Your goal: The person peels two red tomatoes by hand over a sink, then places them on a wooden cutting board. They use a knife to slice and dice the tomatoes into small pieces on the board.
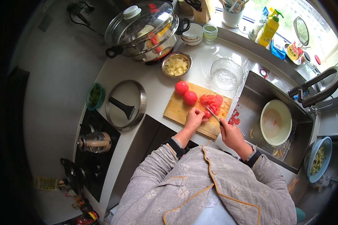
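A wooden cutting board [176,108] lies on the counter before me. My right hand [231,134] grips the dark handle of a kitchen knife [212,113], its blade at a piece of tomato [207,114]. With bent fingers, my left hand [195,119] holds that piece against the board, left of the blade. Just beyond the blade is a heap of cut tomato [211,101]. Two whole peeled-looking tomatoes, one at the far left corner [182,88] and one nearer the heap [190,98], rest on the board.
A steel bowl of cut pale pieces [176,66] and a clear glass bowl [226,74] stand behind the board. To the right, the sink [245,98] holds a pale basin [290,123] and scraps. Leftward are a glass pot lid [126,105], a stove [95,168] and a large steamer pot [142,47].
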The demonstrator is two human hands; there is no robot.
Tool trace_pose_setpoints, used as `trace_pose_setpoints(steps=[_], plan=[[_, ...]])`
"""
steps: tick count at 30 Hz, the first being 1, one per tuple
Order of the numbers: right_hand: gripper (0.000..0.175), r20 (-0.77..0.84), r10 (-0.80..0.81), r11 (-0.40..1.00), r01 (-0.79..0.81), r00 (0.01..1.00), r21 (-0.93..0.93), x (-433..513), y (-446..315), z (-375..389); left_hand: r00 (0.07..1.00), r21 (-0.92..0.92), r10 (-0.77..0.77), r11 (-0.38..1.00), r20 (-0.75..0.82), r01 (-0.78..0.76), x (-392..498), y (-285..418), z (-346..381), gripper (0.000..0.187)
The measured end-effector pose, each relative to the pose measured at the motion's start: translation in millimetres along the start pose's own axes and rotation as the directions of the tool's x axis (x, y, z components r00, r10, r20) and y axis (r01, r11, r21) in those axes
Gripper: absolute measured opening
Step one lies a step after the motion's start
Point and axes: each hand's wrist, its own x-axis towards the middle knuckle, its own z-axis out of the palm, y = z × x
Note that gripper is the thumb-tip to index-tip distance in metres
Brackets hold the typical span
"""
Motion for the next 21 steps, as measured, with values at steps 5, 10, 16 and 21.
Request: trace_pose_setpoints(steps=[5, 10, 16, 21], plan=[[0.031, 0.046, 0.042, 0.998, -0.039, 0.998, -0.058, -9, -6, -2, 1.0, -0.029, 0.009, 1.0, -0.012, -0.01, 2, -7, 1, 0.011], [0.033, 0.066, 0.068, 0.996, -0.064, 0.996, -0.069, -3, -2, 6, 1.0, -0.038, 0.006, 0.999, 0.001, -0.006, 2, -5, 2, 0.012], [0.029, 0.071, 0.045, 0.987, -0.033, 0.996, -0.158, 5, 5, 19, 0.999, -0.037, -0.021, 0.999, 0.035, 0.023, -4, 3, 3, 0.013], [0.028, 0.054, 0.101, 0.995, -0.102, 0.993, 0.006, 4, 5, 13, 0.997, -0.105, -0.072, 0.992, -0.005, 0.071, -3, 0, -6, 0.012]])
